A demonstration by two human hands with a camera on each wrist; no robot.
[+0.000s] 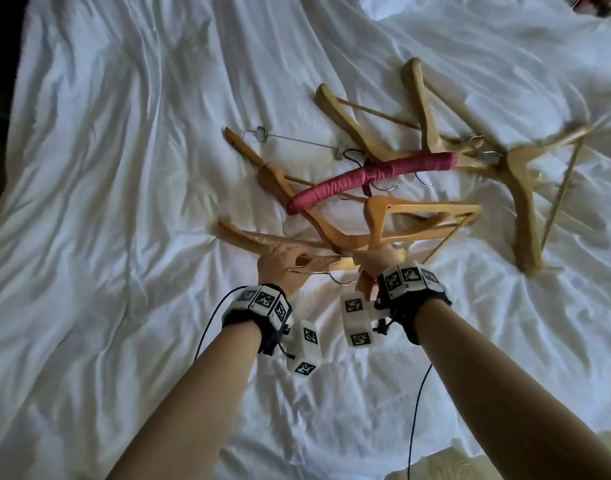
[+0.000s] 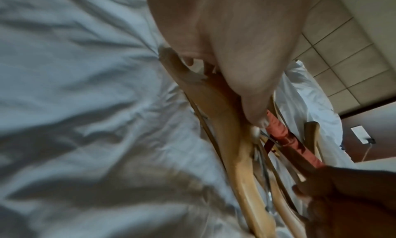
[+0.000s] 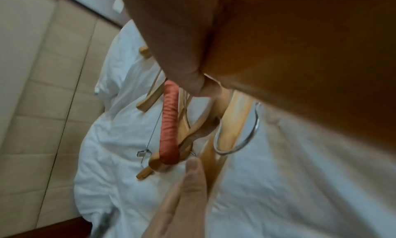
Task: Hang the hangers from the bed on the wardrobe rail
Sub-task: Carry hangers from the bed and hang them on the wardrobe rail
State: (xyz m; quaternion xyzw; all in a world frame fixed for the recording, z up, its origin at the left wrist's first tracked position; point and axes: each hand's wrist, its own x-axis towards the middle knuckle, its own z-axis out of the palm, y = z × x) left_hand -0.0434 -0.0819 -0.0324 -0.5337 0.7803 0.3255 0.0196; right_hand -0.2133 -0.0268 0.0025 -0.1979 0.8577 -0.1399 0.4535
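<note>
**Both hands on the near edge of the hanger pile**

Wooden hangers (image 1: pixel 394 230) lie tangled on the white bed sheet (image 1: pixel 106 168), around a red padded hanger (image 1: pixel 366 178). The nearest ones run crosswise just below it, right at the fingertips. The left hand (image 1: pixel 281 266) curls round a wooden hanger's arm; the right hand (image 1: pixel 378 259) grips another near its neck — its metal hook (image 3: pixel 246 136) hangs free. More hangers lie well right of the red one. Bare sheet spreads left of it; lifting towards the person looks unobstructed, though tangled hooks could snag.

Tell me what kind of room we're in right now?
Probably a hotel bedroom: a bed with rumpled white sheets, a padded panelled headboard behind it, and matching wooden hangers plus a red padded hanger.
</note>
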